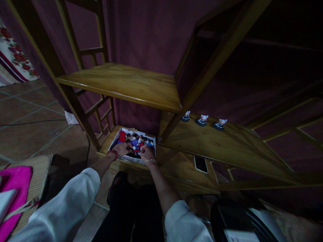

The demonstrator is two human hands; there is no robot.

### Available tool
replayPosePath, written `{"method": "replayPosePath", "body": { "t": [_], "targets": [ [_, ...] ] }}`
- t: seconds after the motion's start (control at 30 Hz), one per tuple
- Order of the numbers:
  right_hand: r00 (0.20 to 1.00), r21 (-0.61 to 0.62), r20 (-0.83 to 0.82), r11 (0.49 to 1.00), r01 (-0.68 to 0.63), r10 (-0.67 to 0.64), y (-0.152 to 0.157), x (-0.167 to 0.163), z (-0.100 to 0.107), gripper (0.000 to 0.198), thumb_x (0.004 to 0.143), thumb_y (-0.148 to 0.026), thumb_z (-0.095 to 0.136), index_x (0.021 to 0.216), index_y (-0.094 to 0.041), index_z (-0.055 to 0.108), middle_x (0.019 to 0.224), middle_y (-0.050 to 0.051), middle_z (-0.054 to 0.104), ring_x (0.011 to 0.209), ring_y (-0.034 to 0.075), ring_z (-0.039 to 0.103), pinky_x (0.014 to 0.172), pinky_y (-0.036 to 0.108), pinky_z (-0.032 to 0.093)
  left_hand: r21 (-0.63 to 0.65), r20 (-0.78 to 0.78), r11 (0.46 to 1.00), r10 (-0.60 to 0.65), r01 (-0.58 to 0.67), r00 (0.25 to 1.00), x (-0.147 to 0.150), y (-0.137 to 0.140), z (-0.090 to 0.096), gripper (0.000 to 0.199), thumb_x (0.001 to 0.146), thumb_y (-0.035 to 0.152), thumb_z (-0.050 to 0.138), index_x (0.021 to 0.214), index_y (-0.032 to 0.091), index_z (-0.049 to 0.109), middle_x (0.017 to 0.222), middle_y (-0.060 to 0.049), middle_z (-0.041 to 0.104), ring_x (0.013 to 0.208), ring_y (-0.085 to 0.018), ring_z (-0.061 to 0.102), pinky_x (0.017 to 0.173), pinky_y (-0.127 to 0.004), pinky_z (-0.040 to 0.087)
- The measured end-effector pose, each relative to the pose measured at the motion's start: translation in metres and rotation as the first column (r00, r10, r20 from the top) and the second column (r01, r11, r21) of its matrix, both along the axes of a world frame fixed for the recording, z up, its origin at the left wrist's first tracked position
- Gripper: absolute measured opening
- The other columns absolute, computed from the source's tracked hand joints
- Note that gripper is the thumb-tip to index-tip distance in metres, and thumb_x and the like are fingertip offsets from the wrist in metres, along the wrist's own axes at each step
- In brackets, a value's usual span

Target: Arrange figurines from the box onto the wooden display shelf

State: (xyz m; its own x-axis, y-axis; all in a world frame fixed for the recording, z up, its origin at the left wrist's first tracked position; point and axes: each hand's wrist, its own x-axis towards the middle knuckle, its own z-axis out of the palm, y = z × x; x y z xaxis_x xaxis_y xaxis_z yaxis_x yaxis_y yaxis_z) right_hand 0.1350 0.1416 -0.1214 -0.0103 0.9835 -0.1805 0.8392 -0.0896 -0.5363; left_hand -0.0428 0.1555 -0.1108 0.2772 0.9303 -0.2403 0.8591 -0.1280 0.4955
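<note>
Both my hands are inside a shallow white cardboard box (154, 143) filled with a jumble of small colourful toy figures (134, 142). My left hand (122, 148), with a red beaded bracelet at the wrist, lies over the left part of the pile, fingers bent and somewhat apart among the figures. At the right side of the box, my right hand (146, 153), wearing a thin bangle, has its fingers drawn together; what lies between them is too small to make out. A bright red piece (122, 135) shows near the box's back left corner.
The box stands on a low wooden shelf (104, 146), beneath a higher shelf board (121, 80). On the right-hand shelf (227, 148), three small figures (202, 120) stand on dark bases. An upright post (174, 127) separates the sections. A pink cloth (19, 188) lies at left.
</note>
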Motion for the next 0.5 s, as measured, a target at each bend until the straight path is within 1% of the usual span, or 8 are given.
{"method": "replayPosePath", "body": {
  "t": [0.07,0.17,0.23,0.3,0.37,0.43,0.5],
  "targets": [
    [0.994,0.056,0.031,0.993,0.100,-0.102,-0.002,-0.002,0.001,0.031,0.081,-0.019,0.036,0.109,-0.019,0.050,0.111,0.009,0.055,0.105,0.018,0.052,0.091,0.030,0.038,0.004,0.021,1.000,-0.005,0.004,1.000,0.000,-0.001,0.002,0.023,0.075,0.032,0.053,0.096,0.024,0.058,0.090,0.002,0.066,0.085,-0.015,0.059,0.073,-0.022,0.043],
    [0.987,0.105,0.053,0.984,0.147,-0.153,-0.007,-0.005,0.004,0.043,0.081,-0.018,0.037,0.124,-0.019,0.039,0.126,0.013,0.042,0.115,0.021,0.044,0.095,0.032,0.034,0.013,0.042,1.000,0.002,-0.002,0.999,0.001,0.000,0.003,0.024,0.076,0.027,0.051,0.098,0.025,0.058,0.094,0.002,0.066,0.087,-0.014,0.058,0.076,-0.021,0.042],
    [0.984,0.086,0.068,0.983,0.160,-0.166,-0.008,-0.006,0.007,0.051,0.079,-0.018,0.040,0.130,-0.019,0.032,0.132,0.014,0.036,0.119,0.022,0.040,0.095,0.032,0.033,0.014,0.044,1.000,0.014,-0.014,0.999,0.001,0.001,0.003,0.026,0.077,0.025,0.049,0.101,0.024,0.058,0.096,0.001,0.066,0.088,-0.015,0.058,0.078,-0.022,0.042],
    [0.982,0.035,0.081,0.986,0.166,-0.168,-0.009,-0.007,0.010,0.056,0.078,-0.018,0.043,0.132,-0.018,0.028,0.134,0.014,0.034,0.121,0.024,0.038,0.095,0.034,0.033,0.012,0.039,1.000,0.027,-0.028,0.999,0.001,0.002,0.003,0.028,0.077,0.024,0.048,0.103,0.023,0.059,0.095,-0.001,0.066,0.088,-0.016,0.058,0.079,-0.024,0.042],
    [0.984,0.001,0.086,0.988,0.157,-0.156,-0.009,-0.007,0.012,0.057,0.076,-0.019,0.045,0.131,-0.020,0.031,0.135,0.013,0.033,0.121,0.024,0.038,0.095,0.034,0.033,0.013,0.029,0.999,0.045,-0.045,0.999,0.001,0.003,0.002,0.029,0.078,0.024,0.048,0.105,0.023,0.059,0.096,-0.002,0.066,0.088,-0.017,0.058,0.081,-0.025,0.041],
    [0.988,-0.016,0.091,0.992,0.128,-0.126,-0.008,-0.007,0.013,0.054,0.075,-0.019,0.047,0.128,-0.022,0.036,0.135,0.011,0.034,0.121,0.025,0.038,0.096,0.034,0.032,0.017,0.016,0.998,0.061,-0.061,0.998,0.001,0.004,0.000,0.030,0.078,0.023,0.047,0.105,0.023,0.059,0.100,-0.002,0.066,0.090,-0.018,0.058,0.083,-0.026,0.041],
    [0.991,-0.003,0.091,0.995,0.101,-0.100,-0.007,-0.006,0.013,0.051,0.074,-0.018,0.047,0.125,-0.021,0.042,0.131,0.011,0.038,0.119,0.025,0.039,0.095,0.033,0.032,0.020,0.003,0.997,0.074,-0.074,0.997,0.001,0.005,-0.002,0.030,0.078,0.023,0.046,0.104,0.024,0.060,0.102,-0.002,0.065,0.092,-0.018,0.057,0.086,-0.027,0.040]
  ]
}}
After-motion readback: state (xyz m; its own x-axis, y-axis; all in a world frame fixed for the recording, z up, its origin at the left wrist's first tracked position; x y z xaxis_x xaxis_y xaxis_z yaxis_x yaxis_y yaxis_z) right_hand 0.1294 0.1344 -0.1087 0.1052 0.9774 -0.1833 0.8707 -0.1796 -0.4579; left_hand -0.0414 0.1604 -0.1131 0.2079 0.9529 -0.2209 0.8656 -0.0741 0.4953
